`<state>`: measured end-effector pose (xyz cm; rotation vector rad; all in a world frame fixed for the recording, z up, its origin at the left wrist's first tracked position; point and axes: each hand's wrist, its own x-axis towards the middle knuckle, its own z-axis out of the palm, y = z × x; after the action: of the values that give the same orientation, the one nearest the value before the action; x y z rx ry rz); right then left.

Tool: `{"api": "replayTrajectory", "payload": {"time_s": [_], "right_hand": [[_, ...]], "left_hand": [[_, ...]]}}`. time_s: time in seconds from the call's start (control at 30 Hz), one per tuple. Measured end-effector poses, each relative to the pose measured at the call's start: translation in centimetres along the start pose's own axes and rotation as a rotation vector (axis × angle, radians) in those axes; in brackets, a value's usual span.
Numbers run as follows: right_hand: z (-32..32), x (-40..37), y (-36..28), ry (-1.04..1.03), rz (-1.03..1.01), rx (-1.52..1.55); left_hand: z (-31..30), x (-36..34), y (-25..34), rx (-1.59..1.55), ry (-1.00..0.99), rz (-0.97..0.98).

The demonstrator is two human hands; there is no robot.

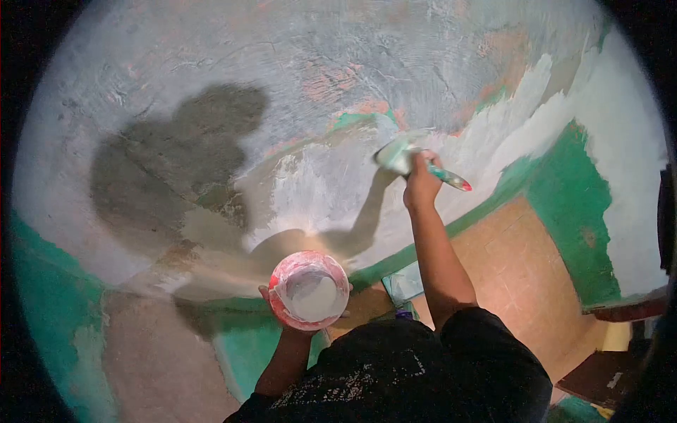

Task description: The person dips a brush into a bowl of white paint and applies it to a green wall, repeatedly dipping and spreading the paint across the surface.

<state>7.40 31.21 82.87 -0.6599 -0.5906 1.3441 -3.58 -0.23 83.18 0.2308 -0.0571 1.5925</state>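
Note:
My right hand [423, 182] is closed round the handle of a wide paintbrush [396, 155], whose handle is green with a red tip. The bristles, smeared with white, are at the patchy wall [317, 176], over a whitish area below a green and orange strip. Lower down, my left hand [300, 328] holds a red bowl [309, 290] from beneath, its fingers showing at both sides. Pale, thick paint lies inside the bowl, and white smears coat its rim.
Green painted patches [575, 204] border the white area at right and lower left. A tan panel [515, 282] lies below my right arm. Dark brown objects [606, 377] are at the lower right. Shadows fall on the wall at left.

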Motion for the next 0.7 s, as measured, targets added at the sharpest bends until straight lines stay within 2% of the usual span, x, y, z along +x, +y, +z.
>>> {"api": "replayTrajectory", "payload": {"time_s": [0.07, 0.17, 0.27, 0.33, 0.37, 0.47, 0.5, 0.6, 0.63, 0.67, 0.7], "right_hand": [[-1.9, -0.8, 0.5, -0.204, 0.182, 0.039], [-3.6, 2.0, 0.7, 0.147, 0.111, 0.3], [-2.0, 4.1, -0.2, 0.307, -0.02, 0.344], [-1.1, 2.8, 1.7, 0.065, -0.191, -0.118], [-1.0, 1.9, 2.4, -0.042, -0.291, -0.237], [-1.8, 0.6, -0.9, -0.251, -0.158, -0.249], [-3.3, 2.2, -0.2, -0.156, -0.135, -0.111], [-1.0, 3.7, -3.4, 0.288, -0.028, 0.338], [-2.0, 5.4, -0.2, 0.304, -0.116, 0.154], [-2.2, 5.4, 2.3, 0.168, -0.216, -0.152], [-1.2, 3.7, 2.9, 0.105, -0.248, -0.191]], "left_hand": [[0.3, -0.1, -0.4, -0.027, 0.027, 0.01], [1.6, 0.4, -1.0, -0.051, 0.048, 0.034], [1.9, 0.4, -1.1, -0.07, 0.038, 0.058], [1.4, 0.3, -0.7, -0.056, 0.022, 0.047], [0.8, 0.2, -0.3, -0.037, 0.015, 0.035], [0.1, -0.5, -0.3, -0.016, 0.011, 0.033], [0.1, -0.3, -0.2, -0.009, 0.0, 0.038], [0.1, -0.2, -0.3, -0.016, 0.002, 0.039], [0.3, -0.2, -0.3, -0.013, -0.018, 0.041], [0.6, -0.1, -0.4, -0.01, -0.037, 0.038], [0.7, 0.3, -0.4, -0.008, -0.058, 0.031]]}}
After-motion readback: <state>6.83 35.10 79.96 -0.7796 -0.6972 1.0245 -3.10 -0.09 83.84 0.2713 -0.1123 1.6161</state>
